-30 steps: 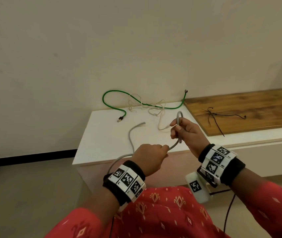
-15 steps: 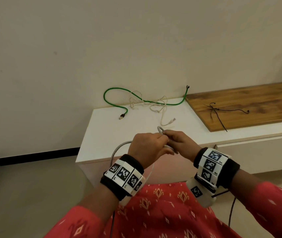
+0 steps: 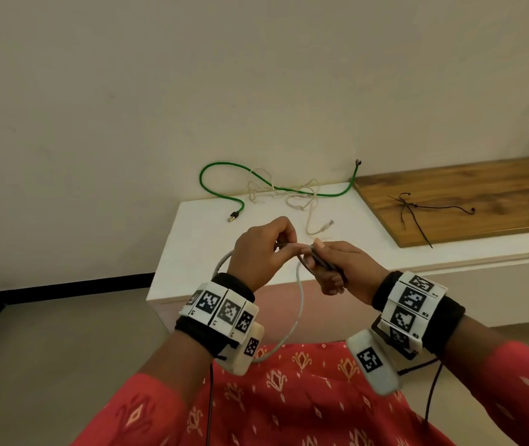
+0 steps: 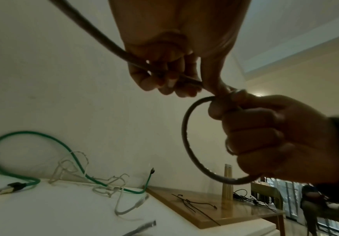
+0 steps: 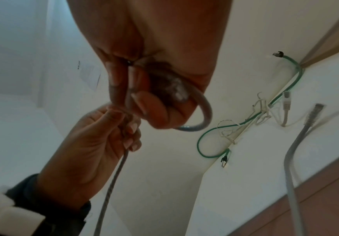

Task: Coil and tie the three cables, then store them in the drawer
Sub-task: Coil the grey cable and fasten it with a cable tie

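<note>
Both hands hold a grey cable [image 3: 300, 304] in front of the white cabinet top [image 3: 205, 246]. My right hand [image 3: 321, 257] grips a small loop of it [image 4: 184, 127] in its curled fingers, plug end tucked in the palm [image 5: 176, 91]. Touching it from the left, my left hand [image 3: 284, 247] pinches the cable's running length [image 5: 114, 178]. The slack hangs down to my lap. A green cable [image 3: 201, 181] and a cream cable [image 3: 310, 217] lie tangled at the back of the cabinet top.
A wooden board [image 3: 482, 194] lies on the cabinet to the right with thin black ties [image 3: 414, 214] on it. The wall stands right behind the cables. The floor lies to the left, and a person sits in the far room [image 4: 314, 201].
My right hand came down from holding the cable upright and met my left hand. The cable now forms a loop in the right hand, and its free end slid off the tabletop.
</note>
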`<state>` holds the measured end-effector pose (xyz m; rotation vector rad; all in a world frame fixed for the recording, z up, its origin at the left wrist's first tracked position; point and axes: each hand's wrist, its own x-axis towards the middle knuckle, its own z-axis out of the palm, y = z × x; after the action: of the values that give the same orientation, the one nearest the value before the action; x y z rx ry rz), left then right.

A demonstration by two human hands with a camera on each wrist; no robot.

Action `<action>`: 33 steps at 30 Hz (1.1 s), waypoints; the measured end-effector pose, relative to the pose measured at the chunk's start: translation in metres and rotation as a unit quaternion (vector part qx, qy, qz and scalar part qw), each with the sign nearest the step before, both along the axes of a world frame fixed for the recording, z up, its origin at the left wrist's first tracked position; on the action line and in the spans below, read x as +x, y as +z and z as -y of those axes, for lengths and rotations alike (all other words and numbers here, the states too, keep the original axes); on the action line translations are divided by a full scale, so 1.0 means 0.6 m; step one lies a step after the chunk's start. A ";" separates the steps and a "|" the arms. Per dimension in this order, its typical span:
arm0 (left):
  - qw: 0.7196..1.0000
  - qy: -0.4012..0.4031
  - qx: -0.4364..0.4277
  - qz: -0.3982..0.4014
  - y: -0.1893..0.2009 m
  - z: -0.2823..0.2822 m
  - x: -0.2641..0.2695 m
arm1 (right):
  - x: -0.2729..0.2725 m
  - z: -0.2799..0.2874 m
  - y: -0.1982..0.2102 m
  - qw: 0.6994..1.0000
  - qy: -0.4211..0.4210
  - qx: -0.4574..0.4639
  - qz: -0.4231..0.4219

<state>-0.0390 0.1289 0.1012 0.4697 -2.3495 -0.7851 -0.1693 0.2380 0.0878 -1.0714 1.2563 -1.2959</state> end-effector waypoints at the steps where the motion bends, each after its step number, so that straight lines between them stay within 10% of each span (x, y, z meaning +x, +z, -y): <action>1: 1.000 -0.003 0.016 -0.001 -0.001 0.004 0.004 | -0.002 -0.001 0.001 1.000 0.001 0.007 0.004; 16: 0.998 -0.010 -0.062 0.026 0.000 0.008 0.003 | -0.014 -0.003 0.016 0.993 0.079 0.051 -0.072; 23: 0.999 -0.029 0.021 0.019 -0.016 0.030 0.022 | -0.032 -0.005 0.006 0.987 0.112 0.100 0.062; 33: 0.994 0.035 0.082 -0.069 -0.006 0.019 0.012 | -0.029 -0.002 0.005 0.987 0.133 0.086 -0.022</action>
<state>-0.0318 0.1178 0.0973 0.5468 -2.1400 -0.9502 -0.1866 0.2392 0.0907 -1.1058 1.1888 -0.9495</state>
